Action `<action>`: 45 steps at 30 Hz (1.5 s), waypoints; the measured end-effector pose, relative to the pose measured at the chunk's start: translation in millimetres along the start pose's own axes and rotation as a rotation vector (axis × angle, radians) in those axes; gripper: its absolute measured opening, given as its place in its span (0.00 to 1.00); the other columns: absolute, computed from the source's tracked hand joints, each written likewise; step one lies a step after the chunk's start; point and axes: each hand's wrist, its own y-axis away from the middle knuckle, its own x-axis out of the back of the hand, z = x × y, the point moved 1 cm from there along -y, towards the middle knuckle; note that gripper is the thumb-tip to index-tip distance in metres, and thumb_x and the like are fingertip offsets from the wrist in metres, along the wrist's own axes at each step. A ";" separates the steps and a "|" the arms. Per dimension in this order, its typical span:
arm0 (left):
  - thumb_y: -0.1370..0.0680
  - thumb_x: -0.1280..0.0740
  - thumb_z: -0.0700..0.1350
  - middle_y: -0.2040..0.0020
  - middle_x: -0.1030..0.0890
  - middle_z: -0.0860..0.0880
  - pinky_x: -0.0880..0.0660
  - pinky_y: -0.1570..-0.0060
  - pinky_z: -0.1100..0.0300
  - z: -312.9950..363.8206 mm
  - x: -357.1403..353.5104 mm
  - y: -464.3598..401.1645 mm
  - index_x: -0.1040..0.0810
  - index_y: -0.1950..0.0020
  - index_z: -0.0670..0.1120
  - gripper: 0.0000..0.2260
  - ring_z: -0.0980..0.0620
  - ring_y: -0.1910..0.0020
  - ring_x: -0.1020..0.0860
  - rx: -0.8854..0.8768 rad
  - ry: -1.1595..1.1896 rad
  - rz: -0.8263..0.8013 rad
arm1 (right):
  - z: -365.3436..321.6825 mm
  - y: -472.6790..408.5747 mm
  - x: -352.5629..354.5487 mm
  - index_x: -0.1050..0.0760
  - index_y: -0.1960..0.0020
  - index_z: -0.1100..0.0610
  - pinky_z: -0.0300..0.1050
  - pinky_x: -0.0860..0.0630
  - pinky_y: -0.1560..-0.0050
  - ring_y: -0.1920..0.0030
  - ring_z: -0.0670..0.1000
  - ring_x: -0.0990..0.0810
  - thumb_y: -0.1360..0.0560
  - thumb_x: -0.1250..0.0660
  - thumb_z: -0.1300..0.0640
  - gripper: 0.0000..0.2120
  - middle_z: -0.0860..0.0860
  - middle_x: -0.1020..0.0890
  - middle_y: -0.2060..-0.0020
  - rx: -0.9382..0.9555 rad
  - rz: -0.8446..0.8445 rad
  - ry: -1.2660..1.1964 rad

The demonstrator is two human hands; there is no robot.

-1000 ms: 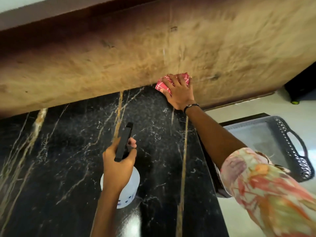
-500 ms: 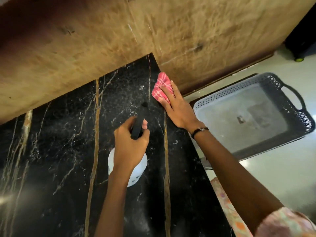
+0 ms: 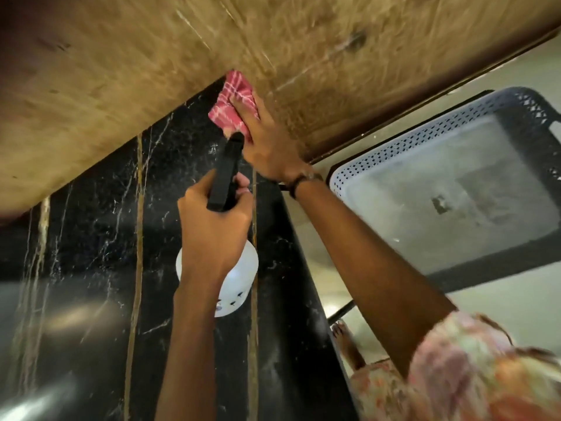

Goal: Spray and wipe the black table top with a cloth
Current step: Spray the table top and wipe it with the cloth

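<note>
The black marble table top (image 3: pixel 91 238) with gold and white veins fills the lower left. My right hand (image 3: pixel 270 147) presses a red checked cloth (image 3: pixel 233 101) flat on the table's far right corner, against the brown wall. Fingers cover the near half of the cloth. Just in front of it, my left hand (image 3: pixel 212 232) grips a white spray bottle (image 3: pixel 239 281) by its black trigger head (image 3: pixel 226 174), held above the table. The nozzle points toward the cloth.
A brown wooden wall panel (image 3: pixel 212 41) borders the table at the back. To the right, past the table's edge, a grey perforated plastic tray (image 3: pixel 358 174) with handles sits on a lower surface. A bare foot (image 3: pixel 346 341) shows on the pale floor below.
The cloth and my right hand have stayed at the table's far right corner while the view shifted. My left hand with the spray bottle came closer to the cloth.
</note>
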 end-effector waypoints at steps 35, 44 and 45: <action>0.31 0.37 0.41 0.69 0.22 0.50 0.34 0.69 0.60 -24.7 7.4 170.2 0.23 0.65 0.52 0.07 0.57 0.76 0.31 0.142 0.166 -0.123 | -28.8 270.8 10.5 0.45 0.23 0.55 0.59 0.29 0.35 0.28 0.58 0.36 0.22 0.40 0.44 0.32 0.58 0.49 0.23 -0.036 -0.078 0.031; 0.30 0.38 0.38 0.66 0.22 0.53 0.33 0.66 0.65 -58.8 40.4 249.9 0.22 0.58 0.47 0.07 0.61 0.74 0.28 0.057 0.272 -0.178 | -46.2 350.8 17.8 0.47 0.23 0.54 0.30 0.48 0.29 0.26 0.43 0.47 0.19 0.41 0.50 0.29 0.53 0.50 0.23 -0.073 -0.098 0.019; 0.30 0.38 0.38 0.66 0.22 0.53 0.33 0.67 0.65 -63.4 44.1 259.8 0.22 0.58 0.47 0.07 0.60 0.75 0.29 0.057 0.287 -0.190 | -52.1 380.0 19.2 0.47 0.23 0.52 0.36 0.46 0.26 0.25 0.43 0.48 0.20 0.42 0.49 0.29 0.51 0.51 0.23 -0.106 -0.122 0.009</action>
